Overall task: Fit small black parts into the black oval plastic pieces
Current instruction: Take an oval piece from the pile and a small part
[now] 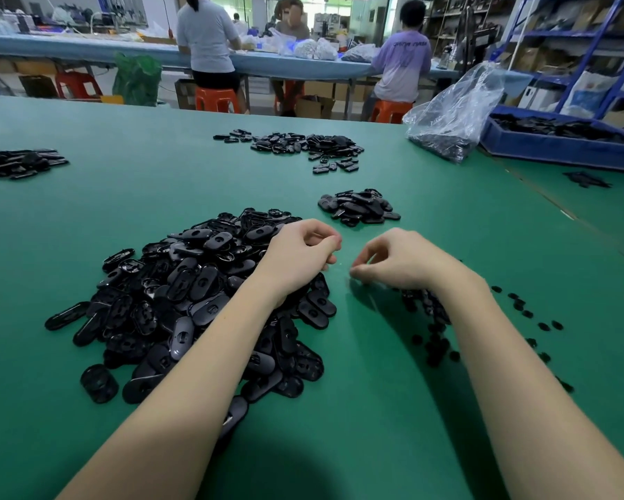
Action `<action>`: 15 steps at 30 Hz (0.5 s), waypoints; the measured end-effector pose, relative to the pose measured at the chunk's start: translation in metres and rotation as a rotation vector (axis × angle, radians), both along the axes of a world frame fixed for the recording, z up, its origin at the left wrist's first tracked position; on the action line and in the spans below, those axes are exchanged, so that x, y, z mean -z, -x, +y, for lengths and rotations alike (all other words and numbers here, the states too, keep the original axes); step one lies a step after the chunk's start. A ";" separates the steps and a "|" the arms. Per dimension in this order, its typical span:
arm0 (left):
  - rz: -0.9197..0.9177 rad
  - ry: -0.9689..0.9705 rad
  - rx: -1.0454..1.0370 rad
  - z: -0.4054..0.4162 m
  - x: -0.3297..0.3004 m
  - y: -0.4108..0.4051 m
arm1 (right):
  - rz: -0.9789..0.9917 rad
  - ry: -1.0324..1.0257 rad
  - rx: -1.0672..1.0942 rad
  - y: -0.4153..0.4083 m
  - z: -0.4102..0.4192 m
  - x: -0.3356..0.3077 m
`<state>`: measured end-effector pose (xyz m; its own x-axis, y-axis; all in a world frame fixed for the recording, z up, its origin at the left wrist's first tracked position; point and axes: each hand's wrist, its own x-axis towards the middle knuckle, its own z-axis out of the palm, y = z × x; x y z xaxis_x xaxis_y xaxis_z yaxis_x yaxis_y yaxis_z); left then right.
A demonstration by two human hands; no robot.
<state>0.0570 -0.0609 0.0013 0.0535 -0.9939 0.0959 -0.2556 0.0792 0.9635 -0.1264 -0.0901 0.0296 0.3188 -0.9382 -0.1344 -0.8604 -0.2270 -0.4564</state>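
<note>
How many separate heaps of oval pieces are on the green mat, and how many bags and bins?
Heaps of black oval pieces: 4 (large heap, small heap, far heap, left-edge heap)
Clear plastic bag: 1
Blue bin: 1
Total: 6

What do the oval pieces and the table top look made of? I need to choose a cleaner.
Oval pieces: apparently hard moulded plastic, glossy black, catching sharp highlights. Table top: green matte sheet, possibly rubber or vinyl mat; it shows soft shadows and no glare.
</note>
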 end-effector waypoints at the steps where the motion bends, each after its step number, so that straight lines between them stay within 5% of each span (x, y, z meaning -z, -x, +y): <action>1: -0.011 0.004 0.001 0.000 0.000 0.000 | -0.020 -0.008 -0.024 -0.002 0.007 0.001; 15: -0.081 -0.002 0.028 0.006 -0.005 0.002 | -0.067 -0.148 -0.215 -0.022 0.027 -0.001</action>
